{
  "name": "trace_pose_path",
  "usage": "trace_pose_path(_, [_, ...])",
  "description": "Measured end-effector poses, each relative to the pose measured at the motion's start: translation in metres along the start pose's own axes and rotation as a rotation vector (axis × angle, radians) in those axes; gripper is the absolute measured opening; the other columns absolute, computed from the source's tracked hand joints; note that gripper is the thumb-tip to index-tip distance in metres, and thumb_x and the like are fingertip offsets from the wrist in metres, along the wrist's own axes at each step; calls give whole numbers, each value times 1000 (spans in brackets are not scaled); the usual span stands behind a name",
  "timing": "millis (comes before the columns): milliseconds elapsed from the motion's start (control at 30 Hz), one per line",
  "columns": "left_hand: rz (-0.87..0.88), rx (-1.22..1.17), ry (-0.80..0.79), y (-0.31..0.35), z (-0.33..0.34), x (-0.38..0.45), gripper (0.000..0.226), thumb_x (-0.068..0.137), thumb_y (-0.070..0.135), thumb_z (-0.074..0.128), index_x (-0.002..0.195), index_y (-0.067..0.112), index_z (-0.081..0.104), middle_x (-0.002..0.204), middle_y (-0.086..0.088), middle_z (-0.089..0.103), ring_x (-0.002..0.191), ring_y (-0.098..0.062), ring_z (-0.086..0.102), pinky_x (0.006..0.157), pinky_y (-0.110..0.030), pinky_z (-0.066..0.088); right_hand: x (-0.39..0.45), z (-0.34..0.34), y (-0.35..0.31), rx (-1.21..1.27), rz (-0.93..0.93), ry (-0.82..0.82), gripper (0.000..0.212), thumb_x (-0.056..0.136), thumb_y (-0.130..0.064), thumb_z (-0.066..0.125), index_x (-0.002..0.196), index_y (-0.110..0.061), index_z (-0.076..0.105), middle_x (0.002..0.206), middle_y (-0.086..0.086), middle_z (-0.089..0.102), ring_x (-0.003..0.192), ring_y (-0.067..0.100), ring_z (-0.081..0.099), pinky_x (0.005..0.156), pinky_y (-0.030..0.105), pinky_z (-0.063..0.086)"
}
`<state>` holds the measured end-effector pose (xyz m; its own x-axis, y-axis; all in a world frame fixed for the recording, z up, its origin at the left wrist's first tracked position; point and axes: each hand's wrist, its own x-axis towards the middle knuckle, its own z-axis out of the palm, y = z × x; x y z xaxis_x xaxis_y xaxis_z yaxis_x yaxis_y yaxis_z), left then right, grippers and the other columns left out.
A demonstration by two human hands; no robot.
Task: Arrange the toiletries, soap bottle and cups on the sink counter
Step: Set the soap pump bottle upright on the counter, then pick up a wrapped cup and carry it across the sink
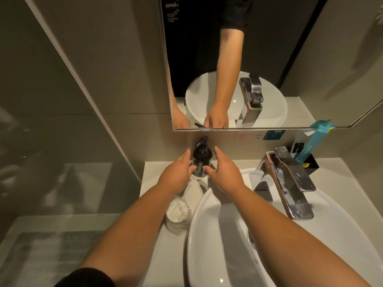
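A dark pump soap bottle [202, 156] stands upright at the back left corner of the white counter [151, 175], against the wall under the mirror. My left hand [178, 174] and my right hand [222, 172] flank it, thumbs and fingertips touching its lower body from both sides. Plastic-wrapped cups [178, 214] stand on the counter left of the basin, below my left forearm. A black holder [308, 161] at the back right holds a teal toiletry packet [317, 139] and other packets.
A white oval basin [207, 235] fills the lower right. A chrome faucet [290, 183] stands behind it. The mirror [269, 59] above reflects my arms. A glass partition [72, 100] and a grey floor mat [51, 255] lie to the left.
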<state>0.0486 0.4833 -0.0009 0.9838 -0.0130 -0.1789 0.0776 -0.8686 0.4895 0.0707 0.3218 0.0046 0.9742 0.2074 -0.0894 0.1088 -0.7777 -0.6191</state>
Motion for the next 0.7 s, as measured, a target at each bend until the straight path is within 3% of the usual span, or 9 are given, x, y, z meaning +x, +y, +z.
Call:
trace_pose_path(100, [-6,3,6,2,-12,-13,60,101,35,39,152,18,13,156,-6,29,128,-28,47,98,-40,43,-11,-4,-4,-34,-30,-5,69,91,-36,59,149,-15,27,151,5,40,133,24,43,104,35,38])
trace_pose_path(233, [-6,-14,58,5,-29,-40,56,102,33,37,152,17,16,157,-5,25,138,-25,35,106,-37,35,-33,-12,-10,-56,-91,18,56,93,-34,56,143,-14,40,148,5,44,133,22,43,106,33,36])
trace_pose_path(400, [-92,-139,178,6,-32,-88,50,102,27,37,150,16,26,153,-7,35,138,-24,35,108,-32,30,-69,-18,-20,-97,-141,-45,49,92,-35,56,137,-16,49,141,3,51,109,21,61,94,32,43])
trace_pose_path(533, [-122,-130,190,7,-22,-123,49,102,26,37,149,17,27,153,-4,35,138,-21,35,109,-27,27,-92,-15,-20,-124,-210,-135,55,89,-40,60,138,-18,48,143,1,50,126,20,50,100,31,39])
trace_pose_path(700, [-202,-160,173,9,-1,-154,51,101,25,41,149,16,27,151,-6,37,135,-21,39,105,-24,28,-102,-9,-19,-183,-273,-255,66,86,-46,64,142,-19,42,148,0,44,132,20,44,105,31,36])
